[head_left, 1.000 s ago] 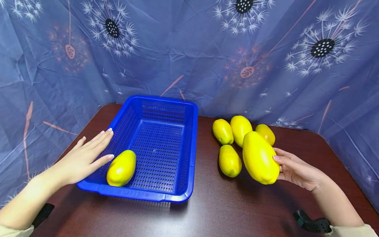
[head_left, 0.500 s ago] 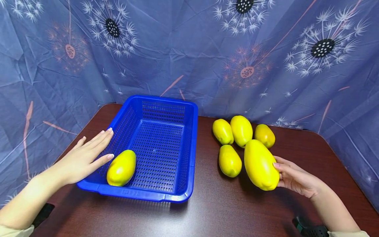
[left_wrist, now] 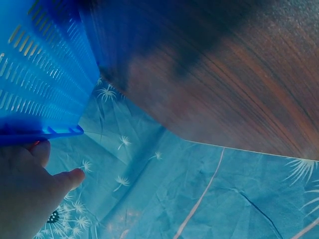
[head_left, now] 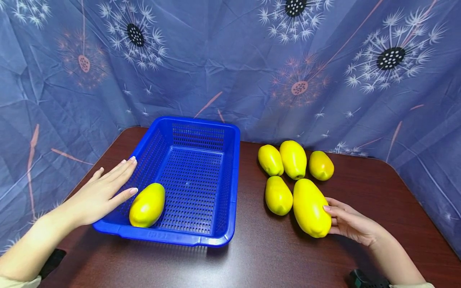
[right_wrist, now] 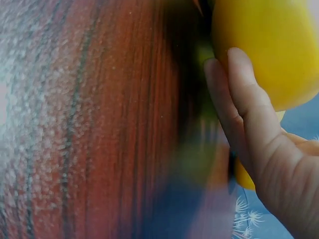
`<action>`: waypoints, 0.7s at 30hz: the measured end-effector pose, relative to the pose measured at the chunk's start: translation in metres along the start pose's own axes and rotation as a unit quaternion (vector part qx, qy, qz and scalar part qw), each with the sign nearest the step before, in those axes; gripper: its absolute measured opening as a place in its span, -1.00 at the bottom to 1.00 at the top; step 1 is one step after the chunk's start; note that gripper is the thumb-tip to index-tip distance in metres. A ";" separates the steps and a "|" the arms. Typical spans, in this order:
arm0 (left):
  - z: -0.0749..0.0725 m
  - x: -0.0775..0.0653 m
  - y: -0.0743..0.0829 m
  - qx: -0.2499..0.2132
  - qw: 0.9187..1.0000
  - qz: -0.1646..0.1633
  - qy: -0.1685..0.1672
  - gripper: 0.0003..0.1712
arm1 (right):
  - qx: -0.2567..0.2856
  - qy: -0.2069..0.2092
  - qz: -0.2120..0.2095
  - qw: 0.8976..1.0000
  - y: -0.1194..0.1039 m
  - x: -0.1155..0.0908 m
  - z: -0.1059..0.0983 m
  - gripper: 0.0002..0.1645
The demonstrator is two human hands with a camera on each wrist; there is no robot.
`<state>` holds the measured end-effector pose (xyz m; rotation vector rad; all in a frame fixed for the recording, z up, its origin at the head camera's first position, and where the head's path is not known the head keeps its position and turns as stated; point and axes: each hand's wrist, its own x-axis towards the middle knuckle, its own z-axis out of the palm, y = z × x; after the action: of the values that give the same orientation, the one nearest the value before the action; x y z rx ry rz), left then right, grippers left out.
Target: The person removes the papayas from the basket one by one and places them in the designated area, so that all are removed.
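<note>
My right hand (head_left: 354, 224) holds a large yellow papaya (head_left: 311, 208), thumb on its near side and fingers reaching under it. That papaya is low, at or just over the table; I cannot tell whether it touches. In the right wrist view, two extended fingers lie along the papaya (right_wrist: 269, 55). To its left and behind it, several smaller yellow papayas (head_left: 279, 196) lie on the table. My left hand (head_left: 101, 196) rests with straight fingers over the left rim of a blue plastic basket (head_left: 235, 176). One papaya (head_left: 147, 205) with a greenish end lies inside, in the near left corner.
The dark brown wooden table (head_left: 259, 256) has its left edge close beyond the basket. A blue curtain (head_left: 223, 60) with a dandelion print hangs right behind the table and along both sides.
My right hand has lowered the large papaya toward the near side of the table and slightly left, uncovering the papayas behind it. My left hand stays put on the basket.
</note>
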<state>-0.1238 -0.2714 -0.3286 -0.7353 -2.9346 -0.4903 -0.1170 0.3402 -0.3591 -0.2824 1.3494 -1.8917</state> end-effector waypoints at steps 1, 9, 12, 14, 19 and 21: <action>0.000 0.000 0.000 0.000 1.000 0.000 0.000 -0.22 | -0.003 0.004 0.002 1.000 0.000 0.000 0.000 -0.56; 0.000 -0.001 -0.001 -0.002 1.000 -0.005 0.000 -0.22 | -0.043 0.061 0.020 0.997 -0.001 0.005 0.002 -0.70; 0.001 -0.001 -0.001 -0.002 1.000 -0.005 0.003 -0.22 | -0.059 0.080 0.026 0.995 -0.001 0.007 0.004 -0.71; 0.002 -0.001 -0.001 -0.003 1.000 -0.005 0.003 -0.22 | -0.061 0.087 0.027 0.994 -0.002 0.009 0.005 -0.72; 0.001 -0.001 -0.001 -0.003 1.000 -0.011 -0.003 -0.22 | -0.052 0.086 0.018 0.995 -0.003 0.009 0.006 -0.75; 0.001 -0.001 -0.001 -0.005 1.000 -0.012 -0.004 -0.21 | -0.047 0.081 0.017 0.995 -0.003 0.009 0.006 -0.74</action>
<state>-0.1235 -0.2721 -0.3295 -0.7051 -2.9543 -0.5054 -0.1212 0.3305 -0.3564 -0.1552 1.5439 -1.8587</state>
